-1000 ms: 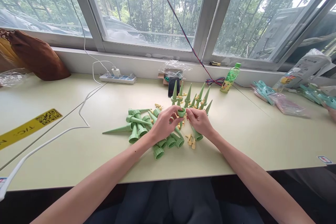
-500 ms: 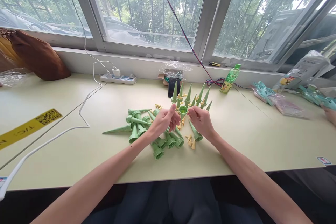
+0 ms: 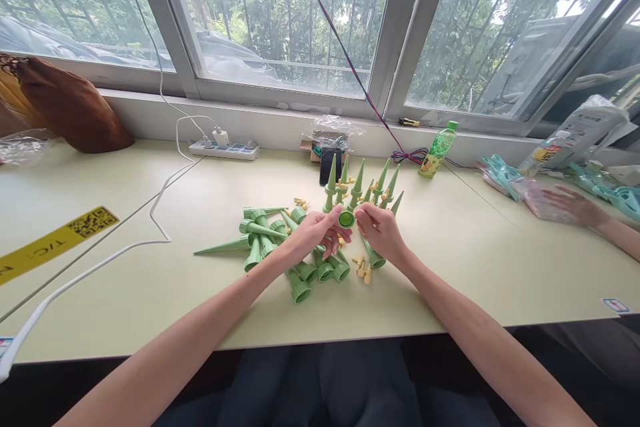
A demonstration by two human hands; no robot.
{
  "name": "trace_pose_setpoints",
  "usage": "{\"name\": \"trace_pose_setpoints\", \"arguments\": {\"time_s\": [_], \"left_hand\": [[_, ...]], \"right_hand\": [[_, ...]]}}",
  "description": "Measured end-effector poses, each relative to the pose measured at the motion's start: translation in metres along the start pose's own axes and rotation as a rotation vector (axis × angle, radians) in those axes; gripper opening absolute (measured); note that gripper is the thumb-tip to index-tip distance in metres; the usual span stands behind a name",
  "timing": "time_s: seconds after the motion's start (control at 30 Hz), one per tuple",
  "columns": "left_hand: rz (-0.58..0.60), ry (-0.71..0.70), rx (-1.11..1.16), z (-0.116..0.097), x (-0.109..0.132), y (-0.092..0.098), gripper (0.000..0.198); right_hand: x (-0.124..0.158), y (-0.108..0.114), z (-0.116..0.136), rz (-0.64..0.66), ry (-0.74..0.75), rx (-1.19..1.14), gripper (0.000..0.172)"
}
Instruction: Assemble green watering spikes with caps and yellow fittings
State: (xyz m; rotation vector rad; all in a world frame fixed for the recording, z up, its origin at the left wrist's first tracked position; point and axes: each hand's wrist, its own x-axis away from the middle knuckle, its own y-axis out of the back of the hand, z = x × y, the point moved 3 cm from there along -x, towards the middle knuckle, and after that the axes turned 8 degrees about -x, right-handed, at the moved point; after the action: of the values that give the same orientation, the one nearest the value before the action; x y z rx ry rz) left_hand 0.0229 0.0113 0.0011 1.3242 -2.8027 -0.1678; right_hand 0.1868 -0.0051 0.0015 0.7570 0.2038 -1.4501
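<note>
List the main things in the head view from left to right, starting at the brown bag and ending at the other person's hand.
Brown bag → power strip → left hand → round green piece → right hand → drink bottle → other person's hand.

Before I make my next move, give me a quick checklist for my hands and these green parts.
1. Round end of the green piece facing you: ok.
2. Left hand and right hand on either side of it: ok.
3. Small part pinched in right hand: cannot tell.
4. Loose cones lined up: not ok, heaped.
5. Bottle apart from standing cones: ok.
6. Other person's hand away from yours: ok.
</note>
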Motion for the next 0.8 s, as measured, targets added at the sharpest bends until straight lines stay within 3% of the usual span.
{"name": "trace_pose_setpoints", "arguments": {"time_s": [0.17,0.57,0.8], "left_hand": [[-0.027,-0.066,-0.134,-0.0027,0.0024,0.0014,0.042],[-0.297,-0.407,-0.653,-0.0083,0.0053,0.0013,0.027],[-0.349,-0.375,-0.644,-0.0072,0.0045,0.0025,0.032]], "right_hand": [[-0.0001,-0.001,-0.0039,0.009,-0.025,-0.017,0.041],[-0.0006,-0.002,-0.0069,-0.002,-0.043,0.023,0.047],[-0.0016,-0.0011,-0.008,-0.037,-0.071,-0.012,0.046]]}}
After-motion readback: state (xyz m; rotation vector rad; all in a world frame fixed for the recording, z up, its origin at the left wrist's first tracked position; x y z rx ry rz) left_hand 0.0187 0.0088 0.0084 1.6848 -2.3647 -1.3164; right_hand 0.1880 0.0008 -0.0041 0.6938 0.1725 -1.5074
